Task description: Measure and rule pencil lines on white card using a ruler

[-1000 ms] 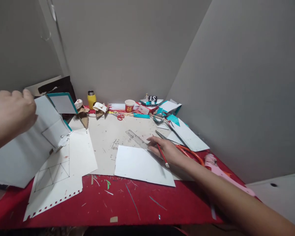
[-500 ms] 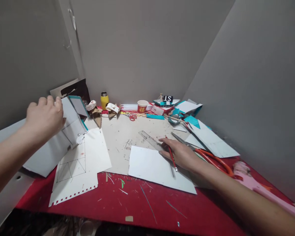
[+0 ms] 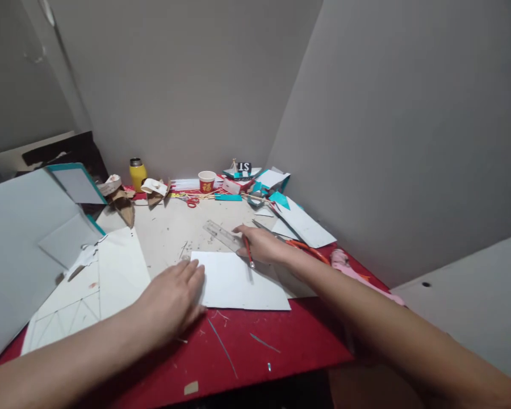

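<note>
A white sheet of card [image 3: 234, 284] lies near the front of the table. My left hand [image 3: 176, 292] rests flat on its left end, fingers stretched out and holding nothing. Over the sheet's back edge, my right hand [image 3: 259, 244] is closed on a red pencil [image 3: 248, 253], whose lower end points toward me. The same hand has a clear ruler [image 3: 219, 233] at its thumb and fingertips, reaching out to the left. Scissors with orange handles [image 3: 309, 250] lie just beyond my right wrist, partly covered by the arm.
On the left stand a large white folded card [image 3: 21, 244] and a sheet with drawn triangles [image 3: 121, 267]. Along the back are a yellow bottle [image 3: 138, 175], a red paper cup [image 3: 206, 183], small scissors [image 3: 192, 202] and a paper boat [image 3: 242, 170]. A pink tool [image 3: 357, 275] lies right.
My left hand has come down from the folded card at left onto the white card. The view has swung right. The right hand still has the pencil and ruler.
</note>
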`<control>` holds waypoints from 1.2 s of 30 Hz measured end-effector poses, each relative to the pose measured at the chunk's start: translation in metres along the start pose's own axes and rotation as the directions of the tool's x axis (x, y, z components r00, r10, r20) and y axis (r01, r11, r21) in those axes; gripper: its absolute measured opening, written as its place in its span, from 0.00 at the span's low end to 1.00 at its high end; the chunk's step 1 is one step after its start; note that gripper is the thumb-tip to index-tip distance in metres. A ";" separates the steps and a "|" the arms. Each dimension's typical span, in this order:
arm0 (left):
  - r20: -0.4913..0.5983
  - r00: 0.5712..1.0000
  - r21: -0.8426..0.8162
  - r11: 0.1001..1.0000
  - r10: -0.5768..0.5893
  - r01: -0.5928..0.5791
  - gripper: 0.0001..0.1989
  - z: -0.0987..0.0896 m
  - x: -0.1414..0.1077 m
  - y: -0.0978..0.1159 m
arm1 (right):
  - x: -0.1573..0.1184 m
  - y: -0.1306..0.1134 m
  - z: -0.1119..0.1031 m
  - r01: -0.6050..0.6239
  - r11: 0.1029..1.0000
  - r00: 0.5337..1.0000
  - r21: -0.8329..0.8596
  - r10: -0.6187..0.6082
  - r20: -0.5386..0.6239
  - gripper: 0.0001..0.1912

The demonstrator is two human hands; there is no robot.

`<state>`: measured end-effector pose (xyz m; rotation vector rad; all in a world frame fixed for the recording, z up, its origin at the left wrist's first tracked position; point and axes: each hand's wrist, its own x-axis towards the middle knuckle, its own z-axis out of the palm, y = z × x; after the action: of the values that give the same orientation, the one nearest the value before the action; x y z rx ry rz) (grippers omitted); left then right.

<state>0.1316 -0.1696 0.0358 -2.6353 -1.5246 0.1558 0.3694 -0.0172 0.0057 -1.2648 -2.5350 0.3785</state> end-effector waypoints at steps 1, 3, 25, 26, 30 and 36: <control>0.001 0.999 -0.020 0.999 0.035 -0.035 0.33 0.007 0.003 0.005 | 0.000 0.000 -0.001 0.002 1.000 1.000 0.014 -0.002 -0.007 0.23; 0.000 0.996 -0.057 0.994 0.089 -0.089 0.34 0.016 0.009 0.008 | -0.003 0.001 -0.005 0.011 0.999 1.000 0.049 -0.010 -0.022 0.20; -0.412 0.893 -0.171 0.947 0.182 -0.273 0.40 0.039 0.018 -0.016 | -0.050 -0.010 0.007 0.271 0.954 0.961 -0.130 -0.275 -0.019 0.14; -0.423 0.889 -0.174 0.948 0.173 -0.267 0.41 0.039 0.019 -0.017 | -0.051 -0.010 0.007 0.264 0.958 0.964 -0.113 -0.266 -0.008 0.15; -0.379 0.910 -0.097 0.970 0.170 -0.222 0.40 0.046 0.023 -0.022 | -0.058 -0.003 -0.001 0.242 0.970 0.970 -0.007 -0.242 0.024 0.17; -0.395 0.900 -0.028 0.977 0.184 -0.212 0.41 0.072 0.024 -0.026 | -0.092 0.014 -0.015 0.054 0.998 0.996 -0.012 -0.054 -0.064 0.22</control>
<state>0.1118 -0.1336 -0.0335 -2.6578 -1.1504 -0.3968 0.4384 -0.0820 0.0023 -1.1897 -2.5143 0.3083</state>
